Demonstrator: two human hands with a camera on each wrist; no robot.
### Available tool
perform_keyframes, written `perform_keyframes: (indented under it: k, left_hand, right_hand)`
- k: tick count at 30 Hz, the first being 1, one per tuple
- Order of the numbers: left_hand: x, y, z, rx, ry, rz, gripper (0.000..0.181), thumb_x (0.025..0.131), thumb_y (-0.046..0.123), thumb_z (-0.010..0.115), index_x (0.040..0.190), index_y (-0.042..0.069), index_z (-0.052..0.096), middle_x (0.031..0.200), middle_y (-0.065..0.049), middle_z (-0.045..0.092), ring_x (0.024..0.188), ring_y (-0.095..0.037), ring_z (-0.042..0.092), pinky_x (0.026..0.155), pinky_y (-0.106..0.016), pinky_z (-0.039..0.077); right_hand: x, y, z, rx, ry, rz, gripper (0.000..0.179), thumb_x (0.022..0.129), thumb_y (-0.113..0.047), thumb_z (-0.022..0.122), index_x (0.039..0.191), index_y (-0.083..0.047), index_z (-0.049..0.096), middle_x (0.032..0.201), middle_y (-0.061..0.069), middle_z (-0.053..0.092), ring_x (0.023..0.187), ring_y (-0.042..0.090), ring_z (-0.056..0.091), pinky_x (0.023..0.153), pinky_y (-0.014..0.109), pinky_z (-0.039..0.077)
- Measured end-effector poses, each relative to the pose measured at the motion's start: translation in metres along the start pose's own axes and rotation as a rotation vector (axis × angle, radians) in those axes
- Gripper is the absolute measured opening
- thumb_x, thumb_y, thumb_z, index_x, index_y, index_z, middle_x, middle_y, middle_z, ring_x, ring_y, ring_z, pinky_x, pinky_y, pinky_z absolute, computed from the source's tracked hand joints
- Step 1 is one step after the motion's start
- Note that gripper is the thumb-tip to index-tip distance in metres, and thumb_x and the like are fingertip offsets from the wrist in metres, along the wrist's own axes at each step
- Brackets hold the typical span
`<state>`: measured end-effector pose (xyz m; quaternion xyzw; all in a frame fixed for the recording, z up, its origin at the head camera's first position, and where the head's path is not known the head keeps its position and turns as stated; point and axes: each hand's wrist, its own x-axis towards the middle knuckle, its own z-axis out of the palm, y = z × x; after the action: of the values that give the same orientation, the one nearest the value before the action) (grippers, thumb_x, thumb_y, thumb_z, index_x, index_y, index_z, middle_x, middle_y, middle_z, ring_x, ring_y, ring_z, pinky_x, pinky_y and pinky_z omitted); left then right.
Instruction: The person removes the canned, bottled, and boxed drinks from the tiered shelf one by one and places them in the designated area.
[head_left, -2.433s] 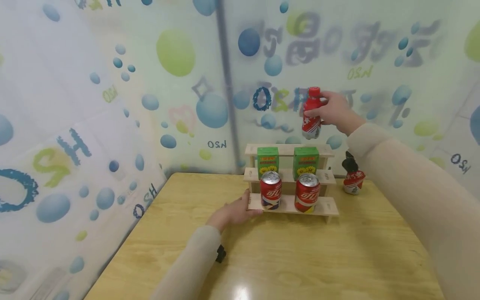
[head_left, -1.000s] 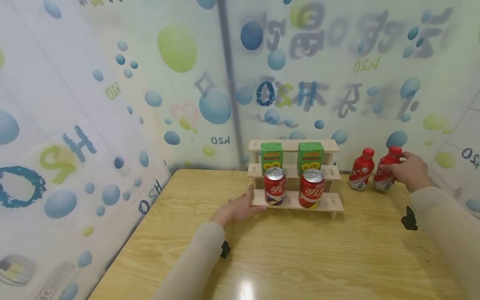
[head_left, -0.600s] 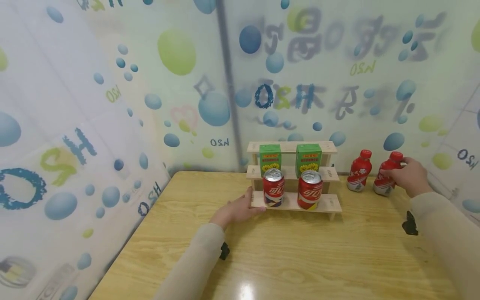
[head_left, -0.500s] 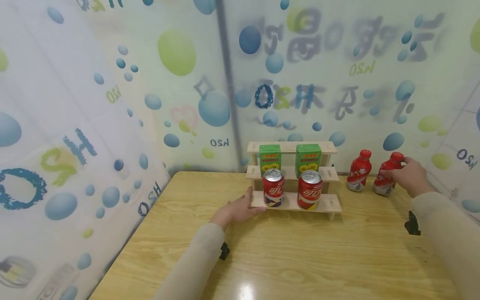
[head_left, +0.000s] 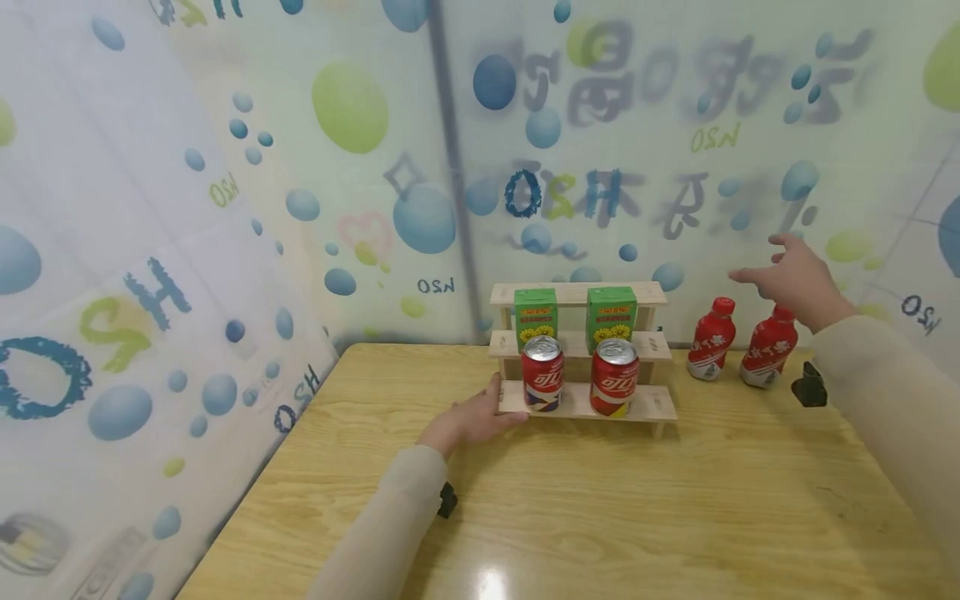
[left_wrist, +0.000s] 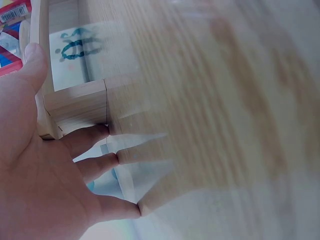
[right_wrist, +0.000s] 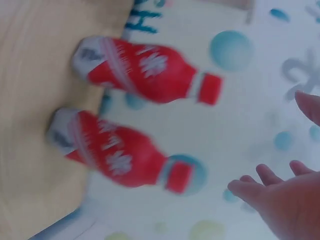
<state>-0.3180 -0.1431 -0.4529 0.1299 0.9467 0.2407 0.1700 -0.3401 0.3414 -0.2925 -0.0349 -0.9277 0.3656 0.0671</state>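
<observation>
On the yellow wood-grain table [head_left: 592,508], 2 red-and-white plastic bottles [head_left: 711,343], probably slick, best gripped mid-body, stand beside a pale wooden 3-tier rack [head_left: 657,402]; right hand [head_left: 804,279] empty, fingers extended, left hand [head_left: 474,419] spread against the rack.

Glossy wood-grain tabletop [head_left: 585,500], matt bare-wood rack [head_left: 577,400], shiny metal cans [head_left: 543,379], smooth plastic bottles [head_left: 711,342], smooth paperboard cartons [head_left: 536,312], matt cloth sleeves [head_left: 397,508]

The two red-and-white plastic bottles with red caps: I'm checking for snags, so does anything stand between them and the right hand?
Nothing visible does: the right wrist view shows only open space between the right hand and both bottles.
</observation>
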Motion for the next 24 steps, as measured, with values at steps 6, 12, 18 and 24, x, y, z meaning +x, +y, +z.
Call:
perform_keyframes:
  k: [6, 12, 18, 24]
  left_hand:
    - [-0.001, 0.0, 0.0, -0.018, 0.0, 0.0, 0.115, 0.097, 0.08, 0.052, 0.173, 0.011, 0.001, 0.177, -0.017, 0.023, 0.164, -0.037, 0.028, 0.13, -0.073, 0.011]
    - [-0.001, 0.001, 0.0, -0.024, 0.001, 0.005, 0.114, 0.097, 0.079, 0.052, 0.173, 0.011, 0.001, 0.177, -0.017, 0.024, 0.164, -0.037, 0.028, 0.13, -0.073, 0.01]
    - [-0.002, 0.0, -0.001, -0.031, 0.002, 0.004, 0.114, 0.097, 0.079, 0.052, 0.173, 0.012, 0.0, 0.177, -0.017, 0.023, 0.165, -0.036, 0.026, 0.131, -0.073, 0.01]
    - [-0.001, 0.001, 0.0, -0.043, -0.004, -0.002, 0.115, 0.097, 0.079, 0.054, 0.173, 0.012, 0.0, 0.178, -0.015, 0.022, 0.165, -0.035, 0.026, 0.131, -0.072, 0.009]
  right_hand:
    - [-0.001, -0.033, 0.01, 0.024, -0.051, -0.025, 0.111, 0.101, -0.064, 0.06, 0.17, 0.0, 0.0, 0.172, 0.04, 0.01, 0.147, 0.066, 0.029, 0.117, 0.08, 0.03]
    - [-0.004, -0.057, 0.03, 0.061, -0.125, -0.049, 0.105, 0.103, -0.068, 0.052, 0.171, -0.003, 0.005, 0.173, 0.036, 0.012, 0.15, 0.063, 0.03, 0.12, 0.076, 0.032]
    - [-0.009, -0.078, 0.057, 0.173, -0.252, -0.126, 0.101, 0.104, -0.066, 0.053, 0.171, -0.005, 0.009, 0.172, 0.035, 0.023, 0.15, 0.055, 0.04, 0.121, 0.067, 0.04]
    - [-0.013, -0.081, 0.083, 0.232, -0.356, -0.214, 0.093, 0.106, -0.058, 0.057, 0.17, -0.005, 0.015, 0.169, 0.032, 0.032, 0.151, 0.051, 0.043, 0.12, 0.065, 0.043]
